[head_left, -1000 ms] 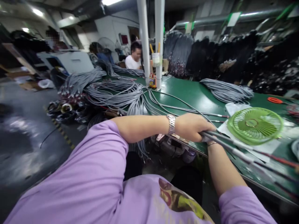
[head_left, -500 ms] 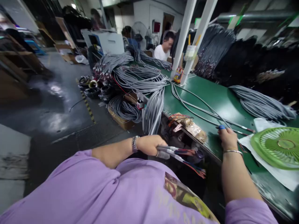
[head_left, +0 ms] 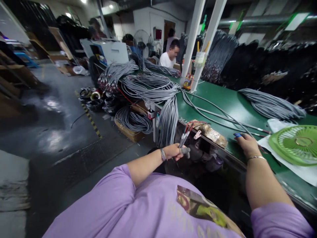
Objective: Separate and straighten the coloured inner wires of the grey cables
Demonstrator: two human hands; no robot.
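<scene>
My left hand (head_left: 173, 152) is closed around a few grey cable ends (head_left: 182, 140), near the table's front edge. Their white-banded tips and thin red and dark wires point up beside the wooden block (head_left: 209, 132). A grey covering shows on a finger of this hand. Over the green table (head_left: 218, 99), my right hand (head_left: 249, 145) closes on a grey cable (head_left: 244, 127); its fingertips are partly hidden. Something blue covers the tip of one digit. Other grey cables (head_left: 223, 116) lie alongside, their stripped ends to the right of that hand.
A green fan (head_left: 294, 145) lies on white paper at right. Grey cable coils (head_left: 274, 104) lie behind it, and a large cable heap (head_left: 151, 84) hangs over the table's left end. White posts (head_left: 192, 46) rise from the table. A person (head_left: 168, 56) sits beyond.
My left hand has swung forward toward the table edge, and its cable ends now point up instead of right. My right hand has shifted slightly right. The view has turned a little.
</scene>
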